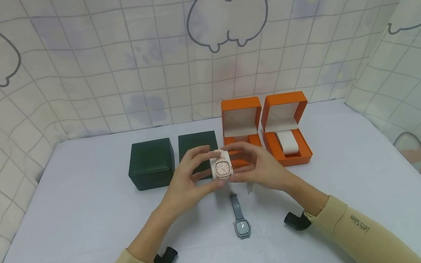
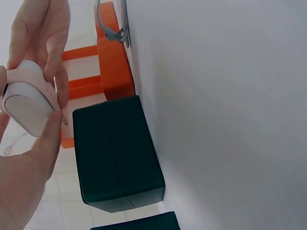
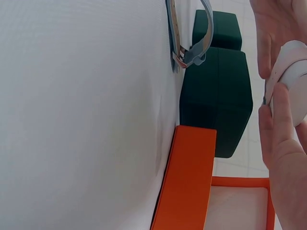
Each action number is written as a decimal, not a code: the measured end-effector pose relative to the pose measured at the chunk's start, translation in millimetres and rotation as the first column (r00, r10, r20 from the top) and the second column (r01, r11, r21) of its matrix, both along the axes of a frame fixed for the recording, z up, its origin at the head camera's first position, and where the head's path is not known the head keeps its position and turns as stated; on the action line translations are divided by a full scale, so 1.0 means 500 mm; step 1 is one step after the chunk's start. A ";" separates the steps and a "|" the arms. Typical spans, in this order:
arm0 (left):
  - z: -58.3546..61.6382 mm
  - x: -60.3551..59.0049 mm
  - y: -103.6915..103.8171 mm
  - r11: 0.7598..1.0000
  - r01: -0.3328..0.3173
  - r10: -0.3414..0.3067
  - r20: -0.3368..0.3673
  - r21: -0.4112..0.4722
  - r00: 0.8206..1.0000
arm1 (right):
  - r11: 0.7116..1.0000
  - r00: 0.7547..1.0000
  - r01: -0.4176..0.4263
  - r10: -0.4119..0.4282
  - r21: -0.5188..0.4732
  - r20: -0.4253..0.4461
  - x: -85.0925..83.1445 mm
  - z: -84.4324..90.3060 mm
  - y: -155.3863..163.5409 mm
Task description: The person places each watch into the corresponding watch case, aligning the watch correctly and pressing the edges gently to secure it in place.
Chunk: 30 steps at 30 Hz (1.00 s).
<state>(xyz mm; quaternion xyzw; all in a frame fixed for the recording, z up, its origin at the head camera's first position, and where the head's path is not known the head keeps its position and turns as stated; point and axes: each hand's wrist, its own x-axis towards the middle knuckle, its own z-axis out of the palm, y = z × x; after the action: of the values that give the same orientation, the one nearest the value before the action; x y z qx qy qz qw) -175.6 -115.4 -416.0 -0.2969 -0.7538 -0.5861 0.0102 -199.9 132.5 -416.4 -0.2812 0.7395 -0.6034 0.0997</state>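
On the white surface (image 1: 80, 211), both hands hold a pink watch (image 1: 222, 167) wrapped on its cushion, left hand (image 1: 185, 178) and right hand (image 1: 259, 165) pinching its sides, just near the open orange boxes (image 1: 287, 136). A grey watch (image 1: 240, 220) lies nearer.

Two closed boxes (image 1: 151, 164) left of two open boxes (image 1: 287, 134) (back row), loose watch (image 1: 241, 222) in front.
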 end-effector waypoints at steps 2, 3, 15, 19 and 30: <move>-0.001 0.000 0.000 1.000 -0.005 0.005 -0.009 -0.005 1.000 | 1.000 1.000 -0.001 0.001 0.002 0.002 0.000 -0.001 0.000; -0.001 0.000 0.000 1.000 -0.007 0.007 -0.012 -0.005 1.000 | 1.000 1.000 0.000 0.000 0.005 0.003 0.000 -0.001 -0.001; -0.004 -0.001 0.001 0.999 -0.049 0.049 -0.035 -0.020 0.998 | 1.000 1.000 0.005 -0.005 0.018 0.000 -0.001 0.000 -0.009; -0.005 0.000 0.001 0.998 -0.060 0.059 -0.033 -0.015 0.998 | 1.000 1.000 0.013 -0.013 0.027 0.015 -0.001 0.000 -0.012; -0.010 -0.002 -0.001 0.997 -0.083 0.082 -0.039 0.000 0.996 | 1.000 0.999 0.004 -0.005 0.018 0.052 0.001 0.007 -0.016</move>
<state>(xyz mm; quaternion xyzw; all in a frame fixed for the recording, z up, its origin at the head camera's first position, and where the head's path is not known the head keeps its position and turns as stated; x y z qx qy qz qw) -176.4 -115.7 -420.9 -0.2770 -0.7657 -0.5785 0.0489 -199.6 124.5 -413.0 -0.2630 0.7427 -0.6040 0.1201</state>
